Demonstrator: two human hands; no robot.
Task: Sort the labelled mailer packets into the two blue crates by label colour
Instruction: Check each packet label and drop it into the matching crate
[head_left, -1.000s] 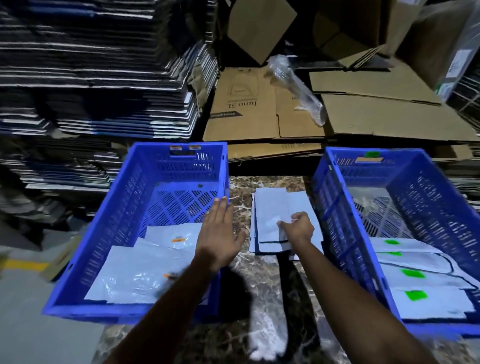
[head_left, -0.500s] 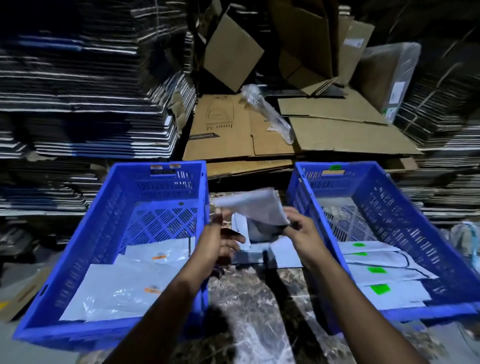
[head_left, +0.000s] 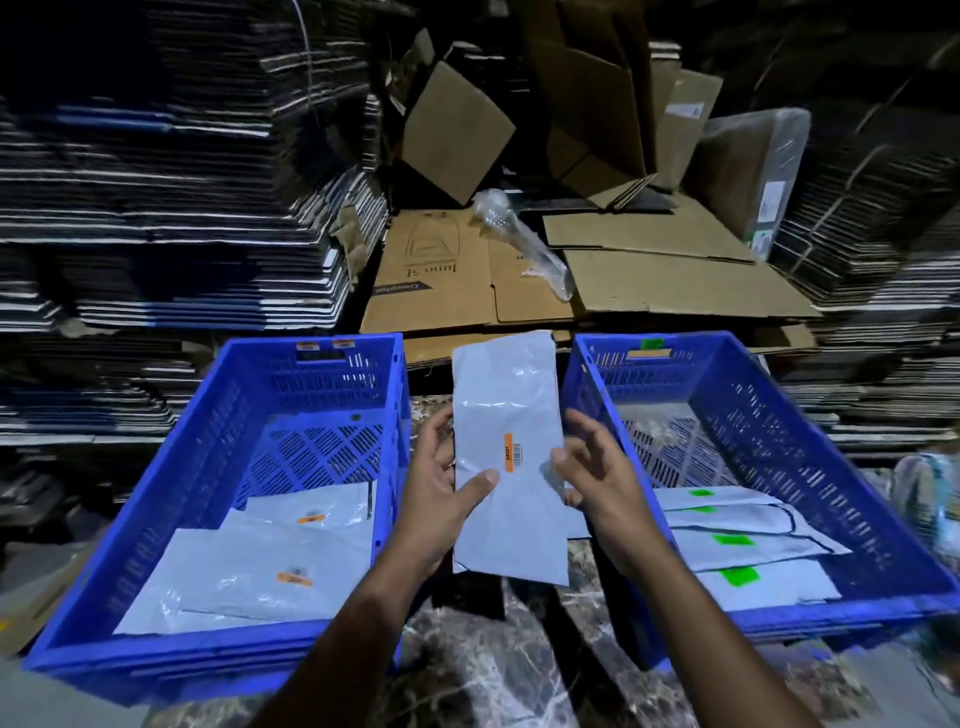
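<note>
A grey mailer packet (head_left: 509, 395) with an orange label (head_left: 509, 452) stands upright between the two blue crates. My left hand (head_left: 436, 499) grips its left edge, thumb on the front and fingers behind. My right hand (head_left: 597, 478) hovers at the packet's right edge with fingers spread and loosely bent, the thumb just at the edge. The left crate (head_left: 218, 660) holds packets with orange labels (head_left: 270, 566). Several packets with green labels (head_left: 753, 577) lie in the right crate (head_left: 779, 618). The held packet hides most of the pile on the table behind it.
The crates sit on a dark marble table (head_left: 493, 675) with a narrow gap between them. Flattened brown cartons (head_left: 441, 275) and a clear plastic roll (head_left: 519, 244) lie behind. Tall stacks of flat cardboard (head_left: 156, 208) fill the left and right.
The packet was lifted off the middle pile and turned upright, label facing me. My left hand took hold of it and my right hand's pinch loosened. The view tilted up.
</note>
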